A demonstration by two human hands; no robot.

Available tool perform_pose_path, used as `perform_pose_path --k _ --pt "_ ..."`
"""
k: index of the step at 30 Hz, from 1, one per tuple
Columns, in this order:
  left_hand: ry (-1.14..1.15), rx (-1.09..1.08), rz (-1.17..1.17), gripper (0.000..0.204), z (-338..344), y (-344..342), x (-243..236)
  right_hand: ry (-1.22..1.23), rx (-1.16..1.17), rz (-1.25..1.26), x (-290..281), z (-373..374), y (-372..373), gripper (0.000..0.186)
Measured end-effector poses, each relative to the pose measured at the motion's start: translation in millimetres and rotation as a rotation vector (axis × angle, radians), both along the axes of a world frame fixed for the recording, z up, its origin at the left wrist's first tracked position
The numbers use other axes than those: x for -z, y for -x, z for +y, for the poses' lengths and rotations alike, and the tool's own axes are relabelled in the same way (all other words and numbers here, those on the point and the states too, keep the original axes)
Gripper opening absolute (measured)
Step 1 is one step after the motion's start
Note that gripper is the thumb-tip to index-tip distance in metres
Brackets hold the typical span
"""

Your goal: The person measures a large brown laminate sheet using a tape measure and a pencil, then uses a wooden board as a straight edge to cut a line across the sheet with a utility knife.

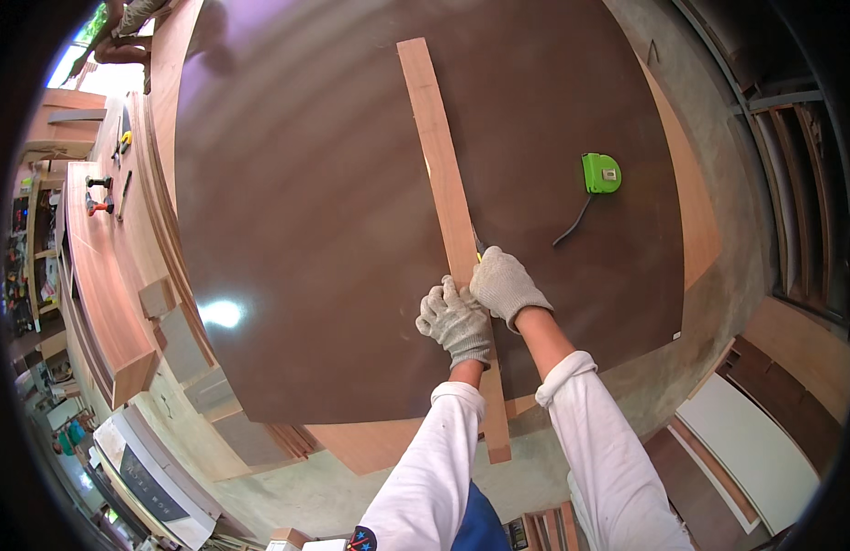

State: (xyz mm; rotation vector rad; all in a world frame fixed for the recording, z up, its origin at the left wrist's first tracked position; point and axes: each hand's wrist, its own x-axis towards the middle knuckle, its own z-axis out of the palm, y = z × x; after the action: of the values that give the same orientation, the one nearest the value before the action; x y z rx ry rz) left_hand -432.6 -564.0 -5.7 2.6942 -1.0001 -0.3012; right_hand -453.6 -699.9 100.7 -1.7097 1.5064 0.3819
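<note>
A long wooden strip (434, 138) lies lengthwise across a large dark brown sheet (305, 184). My gloved left hand (452, 321) presses on the strip and the sheet beside its left edge, fingers bent and apart. My gloved right hand (507, 285) is closed on a slim yellow tool (480, 254), probably a cutter, at the strip's right edge; most of it is hidden. To the right lie a green tape measure (601, 173) and a thin dark curved piece (570, 223).
Another person's arm (122, 46) shows at top left. Wooden boards (108, 266) stand stacked left, with power drills (100, 204) and hand tools on them. More panels (737, 441) lie at lower right. Wooden shelving (39, 248) is at far left.
</note>
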Motion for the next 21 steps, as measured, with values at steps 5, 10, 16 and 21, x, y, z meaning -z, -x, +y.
perform_pose_path --k 5,10,16,21 --pt "0.009 -0.001 0.000 0.059 -1.5 -2.5 -1.8 0.001 -0.004 -0.020 1.5 3.5 -2.6 0.046" --pt "0.036 0.027 0.031 0.056 -8.3 7.2 -12.7 -0.020 -0.007 0.001 2.1 -7.4 9.3 0.044" --pt "0.009 -0.015 -0.019 0.053 0.1 -4.1 -5.4 0.012 0.021 -0.103 -5.5 0.5 -2.3 0.034" --pt "0.099 0.005 0.081 0.043 -20.6 2.7 -21.7 0.168 -0.008 -0.162 28.1 -3.4 21.5 0.034"
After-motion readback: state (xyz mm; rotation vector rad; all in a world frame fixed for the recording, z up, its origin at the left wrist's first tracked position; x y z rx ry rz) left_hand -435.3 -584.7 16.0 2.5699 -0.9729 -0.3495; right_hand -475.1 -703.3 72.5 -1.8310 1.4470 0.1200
